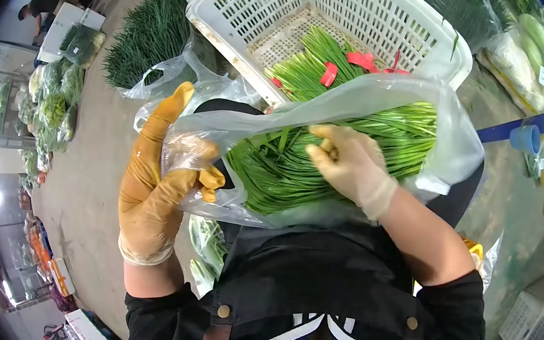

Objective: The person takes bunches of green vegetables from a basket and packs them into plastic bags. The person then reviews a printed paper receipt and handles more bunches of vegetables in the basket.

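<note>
A clear plastic bag (460, 140) lies across my lap, its mouth spread wide around a thick bundle of green garlic chives (271, 180). My left hand (156, 186), in a yellow-brown rubber glove, grips the bag's left end; one finger points up and the others curl at the film. Over the chives, my right hand (357, 167) wears a thin pale glove. Its fingers are curled in towards the thumb, and what they hold, if anything, cannot be made out. Beyond the bag, more chives (313, 56) with red bands (328, 75) lie in a white plastic crate (459, 57).
Dark green onion-like bunches (149, 36) stand on the floor left of the crate. Bagged vegetables (52, 106) line the far left, where a person (42, 4) bends over. To the right are a bag of pale vegetables (518, 71), a blue cup (526, 139) and cardboard boxes (530, 310).
</note>
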`<state>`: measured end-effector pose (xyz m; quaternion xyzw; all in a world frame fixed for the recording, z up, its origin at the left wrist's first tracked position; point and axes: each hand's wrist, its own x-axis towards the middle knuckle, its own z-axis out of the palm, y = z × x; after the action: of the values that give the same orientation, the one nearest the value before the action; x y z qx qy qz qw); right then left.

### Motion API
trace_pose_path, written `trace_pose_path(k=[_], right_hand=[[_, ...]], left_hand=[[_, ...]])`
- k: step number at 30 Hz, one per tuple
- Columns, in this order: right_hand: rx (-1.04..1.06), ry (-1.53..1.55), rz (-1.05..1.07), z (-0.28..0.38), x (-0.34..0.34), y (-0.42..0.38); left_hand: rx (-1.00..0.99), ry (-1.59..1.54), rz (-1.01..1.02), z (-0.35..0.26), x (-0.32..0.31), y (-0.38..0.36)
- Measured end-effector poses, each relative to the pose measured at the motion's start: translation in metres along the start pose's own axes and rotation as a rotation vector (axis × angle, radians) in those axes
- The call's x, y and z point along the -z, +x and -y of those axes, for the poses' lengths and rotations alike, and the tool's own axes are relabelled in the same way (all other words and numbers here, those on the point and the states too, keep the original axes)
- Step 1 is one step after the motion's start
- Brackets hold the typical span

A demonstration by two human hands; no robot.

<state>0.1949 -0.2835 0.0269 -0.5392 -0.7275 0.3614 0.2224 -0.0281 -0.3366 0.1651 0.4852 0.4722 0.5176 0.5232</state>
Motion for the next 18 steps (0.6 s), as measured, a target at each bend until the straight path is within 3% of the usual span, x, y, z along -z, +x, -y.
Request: trace_pose_path(k=[2,3,4,6,8,11,13,15,16,18], right_hand=[[-0.168,0.080,0.233,0.014,-0.005,0.022],[-0.123,0.056,0.222,0.006,-0.021,0.034],[-0.103,0.317,0.204,-0.023,-0.064,0.051],[-0.004,0.682,0.125,-0.028,-0.079,0.058],[-0.126,0.889,0.164,0.000,-0.041,0.041],[-0.309,0.991,0.215,-0.002,-0.024,0.040],[-0.287,1.031,0.185,-0.002,-0.013,0.027],[-0.210,0.903,0.346,-0.006,-0.006,0.015],[-0.195,0.983,0.387,-0.001,0.003,0.002],[-0.121,0.741,0.445,0.009,0.027,-0.020]], left_hand=[[0.000,-0.005,0.004,-0.004,-0.005,-0.002],[0.002,-0.016,0.005,-0.006,-0.006,-0.003],[-0.001,-0.012,0.004,-0.006,-0.006,-0.005],[-0.005,-0.021,0.032,-0.005,-0.004,-0.011],[0.014,0.042,-0.050,-0.006,-0.001,-0.016],[0.041,-0.009,-0.019,-0.004,0.012,-0.020],[0.047,-0.014,-0.028,-0.004,0.011,-0.020],[0.048,-0.018,-0.035,-0.006,0.009,-0.019],[0.039,-0.006,-0.045,-0.007,0.006,-0.020],[0.073,0.044,-0.073,-0.013,0.004,-0.020]])
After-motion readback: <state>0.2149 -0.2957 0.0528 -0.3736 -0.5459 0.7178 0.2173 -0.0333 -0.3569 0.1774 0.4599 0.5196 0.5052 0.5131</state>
